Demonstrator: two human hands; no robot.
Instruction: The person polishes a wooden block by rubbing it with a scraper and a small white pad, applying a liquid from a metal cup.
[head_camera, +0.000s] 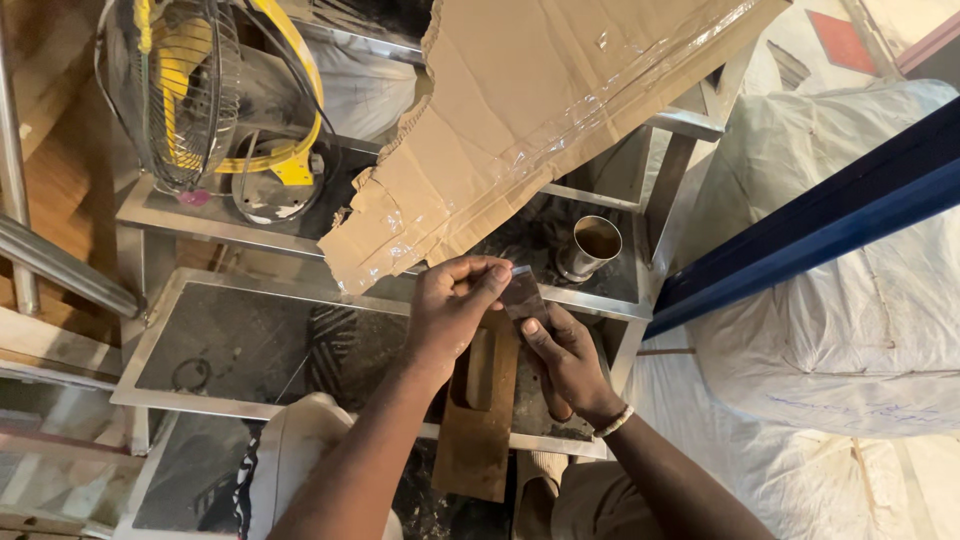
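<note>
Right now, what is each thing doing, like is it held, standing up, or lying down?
Left hand: pinching the small dark sheet.
Right hand: gripping the same sheet from below.
Small dark sheet: held between both hands.
Metal cup: upright on the table, brown inside.
Cardboard: torn, taped, leaning over the table.
Fan: on the shelf; cannot tell if spinning.
Brown strip: lying flat.

cardboard sheet (560, 120) cut off at top, fan (185, 90) partly cropped, small held piece (522, 295) blurred

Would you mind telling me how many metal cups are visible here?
1. The metal cup stands on the dark stone shelf beyond both hands, below the torn cardboard. More may be hidden behind the cardboard.
</note>
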